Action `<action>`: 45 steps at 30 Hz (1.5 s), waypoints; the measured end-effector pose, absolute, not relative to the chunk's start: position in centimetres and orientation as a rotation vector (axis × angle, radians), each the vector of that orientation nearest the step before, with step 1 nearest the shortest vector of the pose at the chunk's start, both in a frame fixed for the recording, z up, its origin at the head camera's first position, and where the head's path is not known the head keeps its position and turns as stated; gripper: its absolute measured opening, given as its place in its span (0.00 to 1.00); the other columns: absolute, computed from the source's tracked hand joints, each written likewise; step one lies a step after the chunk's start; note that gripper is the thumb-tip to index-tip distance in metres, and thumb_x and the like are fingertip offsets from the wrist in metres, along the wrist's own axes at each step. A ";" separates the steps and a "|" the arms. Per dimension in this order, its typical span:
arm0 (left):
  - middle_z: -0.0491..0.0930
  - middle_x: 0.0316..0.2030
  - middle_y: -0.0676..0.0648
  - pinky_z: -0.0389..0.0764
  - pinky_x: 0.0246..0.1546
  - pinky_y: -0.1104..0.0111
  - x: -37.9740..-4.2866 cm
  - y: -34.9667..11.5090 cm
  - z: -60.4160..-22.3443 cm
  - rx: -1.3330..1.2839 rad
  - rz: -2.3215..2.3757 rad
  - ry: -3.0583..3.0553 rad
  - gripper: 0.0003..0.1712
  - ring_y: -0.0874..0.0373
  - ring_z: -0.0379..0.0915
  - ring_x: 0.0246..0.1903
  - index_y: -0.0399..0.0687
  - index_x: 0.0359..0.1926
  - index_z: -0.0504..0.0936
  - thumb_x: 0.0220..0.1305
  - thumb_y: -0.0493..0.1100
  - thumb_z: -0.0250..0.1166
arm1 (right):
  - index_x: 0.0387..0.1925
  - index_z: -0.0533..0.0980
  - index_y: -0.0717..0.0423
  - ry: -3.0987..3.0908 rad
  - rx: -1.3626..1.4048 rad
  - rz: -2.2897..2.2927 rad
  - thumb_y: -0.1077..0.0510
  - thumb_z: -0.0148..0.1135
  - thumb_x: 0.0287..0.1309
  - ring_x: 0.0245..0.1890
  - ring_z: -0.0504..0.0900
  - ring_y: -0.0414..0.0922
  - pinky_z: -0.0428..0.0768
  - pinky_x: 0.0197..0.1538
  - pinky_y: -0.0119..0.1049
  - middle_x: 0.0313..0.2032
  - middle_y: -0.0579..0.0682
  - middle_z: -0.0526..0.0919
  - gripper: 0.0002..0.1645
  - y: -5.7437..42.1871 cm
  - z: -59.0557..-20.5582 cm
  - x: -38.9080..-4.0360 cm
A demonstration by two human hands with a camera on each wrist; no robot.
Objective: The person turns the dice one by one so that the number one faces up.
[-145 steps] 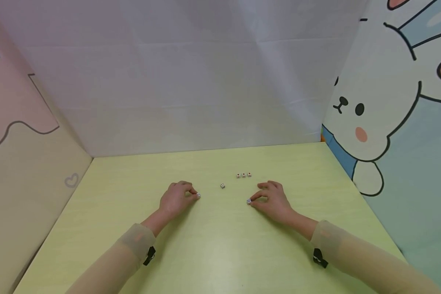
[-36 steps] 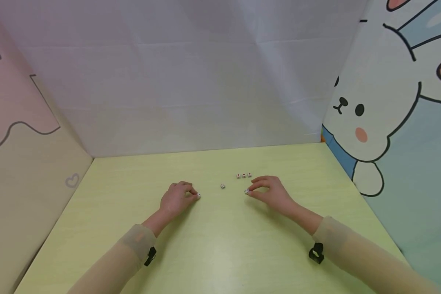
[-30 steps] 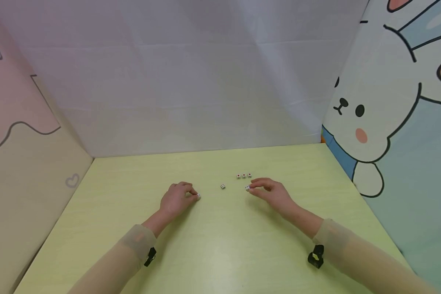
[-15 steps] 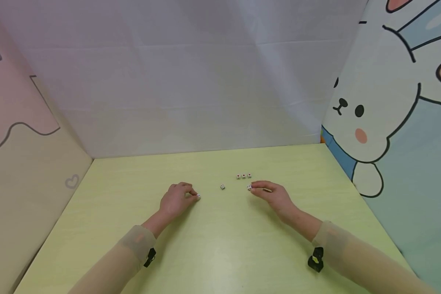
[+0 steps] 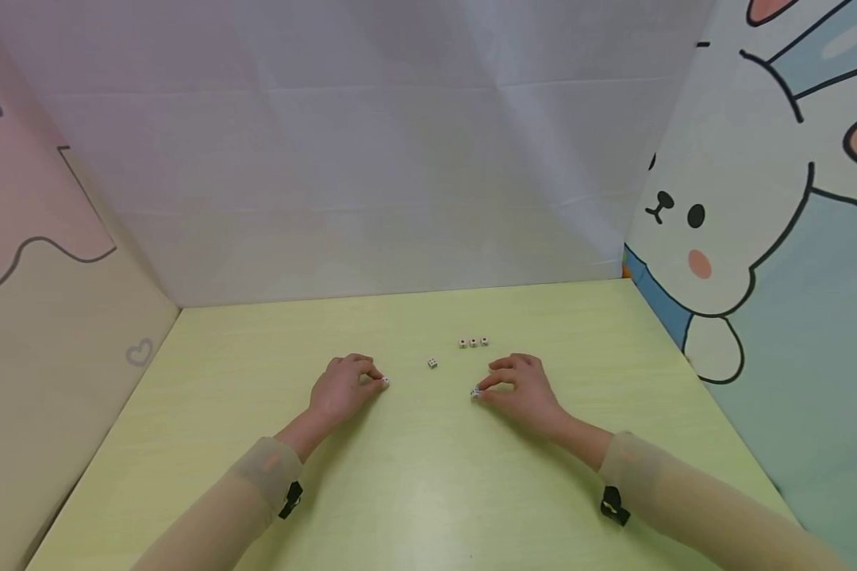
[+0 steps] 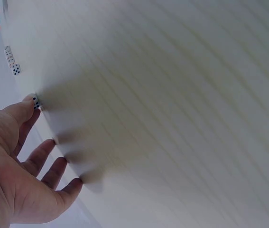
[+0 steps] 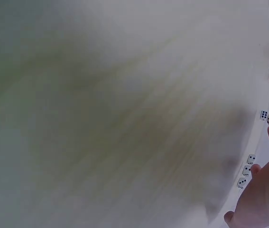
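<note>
My left hand (image 5: 339,388) pinches a small white die (image 5: 385,381) between thumb and index finger. In the left wrist view its other fingertips touch the tabletop, and black pips show on the held die (image 6: 36,101). Across from it, my right hand (image 5: 524,394) pinches another white die (image 5: 475,392) at thumb and fingertip. Between the hands and a little farther back lies a single die (image 5: 432,363), turned at an angle. Beyond the right hand, three dice (image 5: 474,342) stand in a row with red pips showing. Fingers partly cover both held dice.
The pale yellow-green table (image 5: 414,484) runs back to a whitish cloth wall (image 5: 371,182). A pink and cream panel (image 5: 50,317) borders the left side. On the right stands a panel with a cartoon rabbit (image 5: 735,198). Black straps hang at both sleeves.
The right hand went toward the row with its die, then came back nearer and slightly left within the last half second. The left hand, lone die and row have stayed put.
</note>
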State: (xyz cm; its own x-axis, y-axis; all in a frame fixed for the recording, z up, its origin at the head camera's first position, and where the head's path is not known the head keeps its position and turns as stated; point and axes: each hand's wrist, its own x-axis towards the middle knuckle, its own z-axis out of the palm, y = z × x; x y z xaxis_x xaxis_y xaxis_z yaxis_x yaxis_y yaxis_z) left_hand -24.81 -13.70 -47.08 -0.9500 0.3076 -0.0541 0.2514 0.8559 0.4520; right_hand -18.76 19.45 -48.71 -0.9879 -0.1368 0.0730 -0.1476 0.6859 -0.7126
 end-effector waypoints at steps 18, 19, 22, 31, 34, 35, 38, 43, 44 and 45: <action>0.76 0.64 0.42 0.76 0.56 0.46 -24.9 -13.6 -47.4 0.433 0.677 2.896 0.10 0.36 0.68 0.64 0.55 0.42 0.89 0.68 0.53 0.70 | 0.33 0.90 0.42 -2.874 0.310 1.097 0.52 0.79 0.54 0.68 0.60 0.65 0.57 0.69 0.65 0.57 0.57 0.80 0.04 19.5 -49.5 -18.5; 0.76 0.64 0.42 0.76 0.56 0.46 -24.9 -13.6 -47.4 0.433 0.675 2.896 0.10 0.36 0.68 0.64 0.55 0.42 0.89 0.69 0.53 0.70 | 0.33 0.90 0.42 -2.873 0.312 1.090 0.51 0.79 0.54 0.68 0.60 0.65 0.58 0.69 0.64 0.57 0.56 0.80 0.04 19.6 -49.5 -18.5; 0.76 0.64 0.42 0.76 0.57 0.46 -24.9 -13.6 -47.4 0.432 0.673 2.895 0.10 0.36 0.68 0.64 0.55 0.42 0.89 0.69 0.53 0.70 | 0.33 0.90 0.42 -2.872 0.314 1.072 0.51 0.79 0.54 0.68 0.60 0.65 0.58 0.69 0.64 0.57 0.56 0.80 0.05 19.7 -49.6 -18.5; 0.76 0.64 0.42 0.76 0.57 0.46 -24.9 -13.7 -47.4 0.436 0.678 2.899 0.10 0.37 0.68 0.63 0.55 0.42 0.90 0.68 0.53 0.70 | 0.33 0.89 0.44 -2.857 0.331 1.050 0.53 0.80 0.54 0.68 0.61 0.65 0.59 0.69 0.62 0.57 0.56 0.81 0.05 20.0 -49.7 -18.4; 0.76 0.64 0.42 0.76 0.57 0.46 -25.0 -13.7 -47.4 0.434 0.680 2.897 0.10 0.37 0.68 0.63 0.55 0.42 0.90 0.68 0.53 0.70 | 0.32 0.89 0.44 -2.839 0.351 1.050 0.54 0.79 0.53 0.68 0.62 0.65 0.59 0.69 0.63 0.57 0.57 0.81 0.04 20.0 -49.6 -18.3; 0.76 0.64 0.42 0.76 0.57 0.46 -25.0 -13.7 -47.4 0.433 0.679 2.896 0.10 0.37 0.68 0.63 0.55 0.42 0.90 0.68 0.53 0.70 | 0.32 0.89 0.44 -2.836 0.355 1.047 0.55 0.79 0.54 0.68 0.62 0.65 0.59 0.69 0.63 0.57 0.58 0.81 0.04 20.1 -49.6 -18.2; 0.76 0.64 0.43 0.76 0.57 0.46 -25.0 -13.7 -47.5 0.430 0.678 2.895 0.10 0.37 0.68 0.64 0.55 0.42 0.89 0.68 0.53 0.70 | 0.33 0.89 0.45 -2.826 0.361 1.055 0.55 0.79 0.53 0.68 0.62 0.66 0.58 0.69 0.62 0.57 0.58 0.81 0.05 20.2 -49.6 -18.2; 0.76 0.65 0.43 0.76 0.58 0.46 -25.0 -13.7 -47.5 0.428 0.678 2.893 0.10 0.37 0.67 0.64 0.56 0.42 0.89 0.68 0.54 0.70 | 0.34 0.89 0.46 -2.827 0.370 1.056 0.55 0.78 0.55 0.68 0.61 0.66 0.58 0.69 0.63 0.57 0.59 0.80 0.04 20.5 -49.5 -18.0; 0.76 0.65 0.43 0.76 0.57 0.46 -25.0 -13.7 -47.5 0.428 0.678 2.893 0.10 0.37 0.67 0.64 0.56 0.42 0.89 0.68 0.54 0.70 | 0.34 0.89 0.46 -2.831 0.366 1.055 0.55 0.78 0.55 0.68 0.60 0.66 0.58 0.69 0.63 0.57 0.59 0.80 0.05 20.5 -49.4 -18.0; 0.76 0.65 0.43 0.76 0.57 0.46 -25.0 -13.7 -47.5 0.428 0.679 2.893 0.10 0.37 0.67 0.64 0.56 0.42 0.89 0.68 0.53 0.70 | 0.35 0.89 0.46 -2.835 0.365 1.050 0.55 0.78 0.55 0.69 0.60 0.65 0.58 0.69 0.63 0.57 0.58 0.80 0.05 20.6 -49.4 -18.0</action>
